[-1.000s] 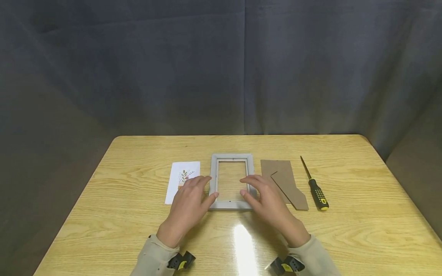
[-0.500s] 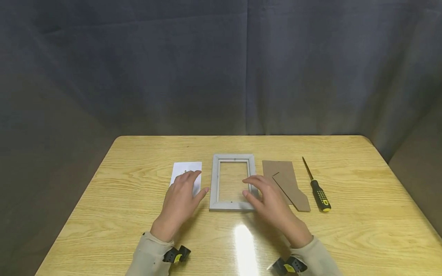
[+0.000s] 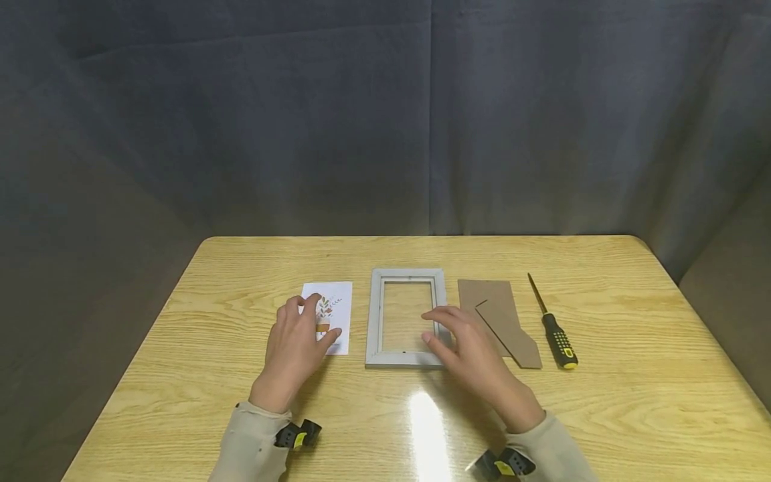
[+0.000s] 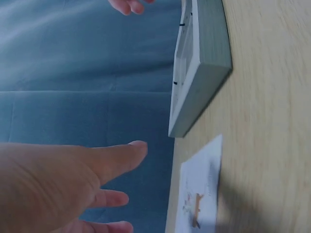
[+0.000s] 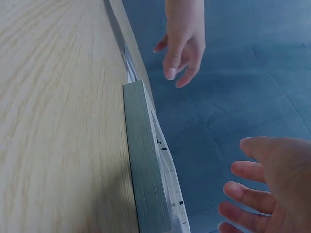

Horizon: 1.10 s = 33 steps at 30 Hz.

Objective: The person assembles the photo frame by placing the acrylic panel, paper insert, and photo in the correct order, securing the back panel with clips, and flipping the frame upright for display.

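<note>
My left hand hovers above the left part of a white card printed with a plant picture, its fingers relaxed and holding nothing. In the left wrist view the card lies flat on the table, apart from the thumb. A pale grey picture frame lies in the middle, its back recess facing up. Over its right side is my right hand, fingers loosely bent and nothing in them. From the right wrist view, that hand stands clear of the frame.
Right of the frame lies a brown backing board with an angled stand piece. Farther right is a screwdriver with a black and yellow handle. The wooden table ends before a dark curtain.
My left hand has moved left, away from the frame's left edge to above the card. My right hand stays almost where it was.
</note>
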Tool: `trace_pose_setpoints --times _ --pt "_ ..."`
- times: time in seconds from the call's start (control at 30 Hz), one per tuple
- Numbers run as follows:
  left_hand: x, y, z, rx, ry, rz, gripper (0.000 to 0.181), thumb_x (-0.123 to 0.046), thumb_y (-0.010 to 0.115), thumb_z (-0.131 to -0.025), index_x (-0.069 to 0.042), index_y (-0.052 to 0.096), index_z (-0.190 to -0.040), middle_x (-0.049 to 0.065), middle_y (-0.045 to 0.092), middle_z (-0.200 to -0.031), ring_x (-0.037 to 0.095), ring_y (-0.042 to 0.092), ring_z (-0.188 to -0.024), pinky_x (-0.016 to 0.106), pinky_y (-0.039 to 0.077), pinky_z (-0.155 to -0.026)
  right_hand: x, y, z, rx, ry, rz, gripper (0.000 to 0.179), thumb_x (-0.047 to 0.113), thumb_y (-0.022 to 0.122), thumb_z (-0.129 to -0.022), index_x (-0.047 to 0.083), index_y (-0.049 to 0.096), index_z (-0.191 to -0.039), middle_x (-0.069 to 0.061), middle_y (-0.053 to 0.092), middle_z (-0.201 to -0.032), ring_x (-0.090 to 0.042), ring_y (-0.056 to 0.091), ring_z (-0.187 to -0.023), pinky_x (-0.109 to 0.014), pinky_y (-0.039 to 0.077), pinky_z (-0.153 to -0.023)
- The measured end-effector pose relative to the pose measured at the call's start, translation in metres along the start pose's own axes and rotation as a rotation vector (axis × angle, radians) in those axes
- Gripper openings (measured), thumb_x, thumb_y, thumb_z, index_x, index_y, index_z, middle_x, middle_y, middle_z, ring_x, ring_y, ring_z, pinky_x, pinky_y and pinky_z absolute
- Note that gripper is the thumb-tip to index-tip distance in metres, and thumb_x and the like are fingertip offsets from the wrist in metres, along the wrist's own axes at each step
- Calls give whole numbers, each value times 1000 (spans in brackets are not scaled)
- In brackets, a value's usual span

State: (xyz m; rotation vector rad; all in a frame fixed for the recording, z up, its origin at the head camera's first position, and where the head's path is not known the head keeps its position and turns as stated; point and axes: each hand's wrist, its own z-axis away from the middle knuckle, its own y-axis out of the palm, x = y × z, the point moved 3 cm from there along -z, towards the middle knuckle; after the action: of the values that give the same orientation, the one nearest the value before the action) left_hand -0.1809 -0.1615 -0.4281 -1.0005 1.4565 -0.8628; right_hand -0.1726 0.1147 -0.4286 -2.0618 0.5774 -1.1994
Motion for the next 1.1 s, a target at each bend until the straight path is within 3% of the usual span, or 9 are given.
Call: trace_pose_setpoints --times 0.17,0.4,0.63,0.8,1.1 --pt "9 5 -1 44 -44 -28 75 -36 78 -88 3 47 -144 29 52 -135 44 51 -122 55 50 -90 0 2 0 13 8 -6 32 23 71 -95 7 70 -123 -16 66 -132 -38 60 -125 -56 46 -106" --pt "23 5 -2 93 -117 -54 75 -40 74 -90 8 47 -140 27 61 -119 40 58 -105 52 51 -79 1 3 -1 21 8 -9 33 24 70 -95 7 69 -124 -16 66 -133 -36 61 -126 -54 46 -107" --pt "30 6 -1 138 -154 -103 67 -45 76 -88 12 55 -115 20 53 -97 32 48 -85 43 44 -67 3 3 -1 24 5 -20 33 22 72 -94 6 69 -123 -16 67 -131 -36 61 -125 -54 46 -108" --pt "32 9 0 181 -168 -128 67 -48 75 -88 12 53 -109 19 47 -94 31 43 -84 41 40 -70 3 3 -1 33 20 -24 33 23 71 -94 7 69 -123 -15 66 -132 -36 60 -127 -55 45 -109" --pt "30 12 -2 163 -164 -137 69 -47 77 -87 13 56 -113 25 59 -102 37 55 -91 52 48 -79 3 3 1 33 25 -21 33 23 71 -95 8 69 -123 -15 66 -132 -36 59 -128 -55 44 -110"
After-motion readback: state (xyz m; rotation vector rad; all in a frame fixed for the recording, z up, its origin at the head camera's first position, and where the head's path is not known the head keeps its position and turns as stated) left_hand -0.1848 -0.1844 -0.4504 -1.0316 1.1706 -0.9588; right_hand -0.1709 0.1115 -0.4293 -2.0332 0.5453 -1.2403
